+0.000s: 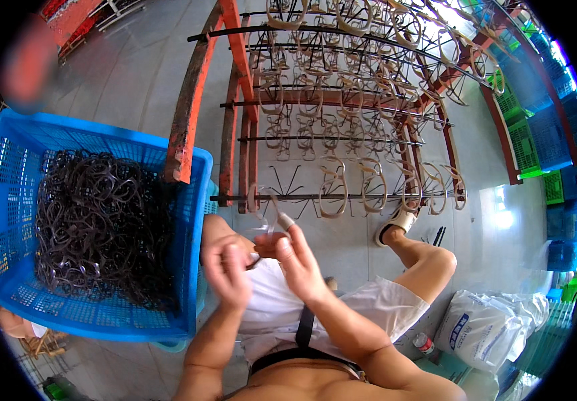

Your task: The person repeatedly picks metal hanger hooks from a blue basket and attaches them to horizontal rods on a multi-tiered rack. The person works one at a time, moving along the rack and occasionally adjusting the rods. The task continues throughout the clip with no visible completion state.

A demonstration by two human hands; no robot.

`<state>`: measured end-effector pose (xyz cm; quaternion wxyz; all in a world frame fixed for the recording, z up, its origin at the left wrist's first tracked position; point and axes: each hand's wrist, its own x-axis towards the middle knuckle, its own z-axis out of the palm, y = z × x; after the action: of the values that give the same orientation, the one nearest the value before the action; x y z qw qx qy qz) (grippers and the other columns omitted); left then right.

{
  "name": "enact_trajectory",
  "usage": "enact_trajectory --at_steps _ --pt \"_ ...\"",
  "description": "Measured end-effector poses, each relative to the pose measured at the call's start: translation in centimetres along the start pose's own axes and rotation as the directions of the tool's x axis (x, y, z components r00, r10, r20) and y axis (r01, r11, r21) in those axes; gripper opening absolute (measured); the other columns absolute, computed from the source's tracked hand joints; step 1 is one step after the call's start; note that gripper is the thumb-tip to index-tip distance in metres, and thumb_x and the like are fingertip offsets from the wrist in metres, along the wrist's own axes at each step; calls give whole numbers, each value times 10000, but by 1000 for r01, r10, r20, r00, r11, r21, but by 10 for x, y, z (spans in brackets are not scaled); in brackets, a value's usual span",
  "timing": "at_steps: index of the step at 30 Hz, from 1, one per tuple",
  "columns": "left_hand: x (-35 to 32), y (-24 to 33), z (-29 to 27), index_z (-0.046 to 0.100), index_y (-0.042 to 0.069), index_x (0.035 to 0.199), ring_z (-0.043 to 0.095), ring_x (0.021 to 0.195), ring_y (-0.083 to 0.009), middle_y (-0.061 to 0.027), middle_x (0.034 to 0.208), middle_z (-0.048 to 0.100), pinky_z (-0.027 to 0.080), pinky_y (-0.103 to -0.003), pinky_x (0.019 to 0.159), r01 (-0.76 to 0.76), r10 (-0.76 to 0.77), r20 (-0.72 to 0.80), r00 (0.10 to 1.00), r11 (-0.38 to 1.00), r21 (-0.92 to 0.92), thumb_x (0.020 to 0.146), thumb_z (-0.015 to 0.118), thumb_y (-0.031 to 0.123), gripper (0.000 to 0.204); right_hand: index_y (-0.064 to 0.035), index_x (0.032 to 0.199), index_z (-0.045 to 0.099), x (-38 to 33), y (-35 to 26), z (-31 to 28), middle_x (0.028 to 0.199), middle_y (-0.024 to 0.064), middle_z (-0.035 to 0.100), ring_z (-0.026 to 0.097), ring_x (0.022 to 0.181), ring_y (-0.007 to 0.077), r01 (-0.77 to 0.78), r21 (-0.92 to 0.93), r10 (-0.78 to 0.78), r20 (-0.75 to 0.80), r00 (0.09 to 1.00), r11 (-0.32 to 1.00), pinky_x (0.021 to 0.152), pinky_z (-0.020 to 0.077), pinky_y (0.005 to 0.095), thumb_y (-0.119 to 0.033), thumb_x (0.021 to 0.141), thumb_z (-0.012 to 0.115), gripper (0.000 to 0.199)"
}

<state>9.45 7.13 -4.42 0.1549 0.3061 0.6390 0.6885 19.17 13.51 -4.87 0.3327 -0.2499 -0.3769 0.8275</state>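
Two hands meet beside the right edge of the blue basket (pixel 94 325): the left hand (pixel 228 273) curled, its grip too blurred to tell, the right hand (pixel 295 257) pinching a clear piece (pixel 262 228) below the rack's (pixel 180 144) near-left corner.

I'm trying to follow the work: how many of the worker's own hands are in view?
2: the left hand, to the right of the blue basket, and the right hand, beside the left one.

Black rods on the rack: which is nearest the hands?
The black rod lowest in the picture, just beyond the right hand; other rods appear higher up.
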Motion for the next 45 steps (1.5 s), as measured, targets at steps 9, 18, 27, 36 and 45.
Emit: enact_trajectory --at_steps 9,18,27,36,45 --pt "69 -63 -111 550 34 1081 542 964 -344 -158 1010 561 450 -430 820 -6 39 -8 999 342 940 840 579 194 290 -25 1212 423 65 3 -23 613 43 526 511 496 123 25 -661 -455 -489 744 750 457 423 273 -135 959 432 276" --pt "68 -148 -194 599 25 1111 559 1049 -373 -212 1116 595 466 -453 855 317 -586 -272 763 -27 948 842 486 112 304 -35 1138 488 91 27 -27 640 25 542 486 481 108 -24 -656 -458 -552 697 754 434 402 266 -182 976 400 236" --pt "66 -104 -162 565 -5 941 519 1015 -373 -213 1088 561 399 -429 905 106 -120 -73 990 301 948 893 474 235 261 -1 1075 524 92 17 -20 622 6 506 463 494 68 37 -378 -277 -605 746 925 441 401 240 -190 979 391 250" --pt "46 -82 -157 566 26 1051 454 534 -92 -5 651 489 382 -240 485 487 -415 -383 825 866 111 944 500 262 268 6 1212 495 84 33 -7 583 72 539 510 491 139 7 -674 -445 -479 756 738 470 437 297 -146 955 449 302" --pt "36 -76 -146 582 31 1007 402 514 -81 19 612 423 349 -238 468 461 -404 -373 835 885 72 929 532 258 246 8 1240 481 82 32 -8 592 118 556 550 495 220 25 -816 -538 -357 763 577 490 450 337 -126 946 455 324"
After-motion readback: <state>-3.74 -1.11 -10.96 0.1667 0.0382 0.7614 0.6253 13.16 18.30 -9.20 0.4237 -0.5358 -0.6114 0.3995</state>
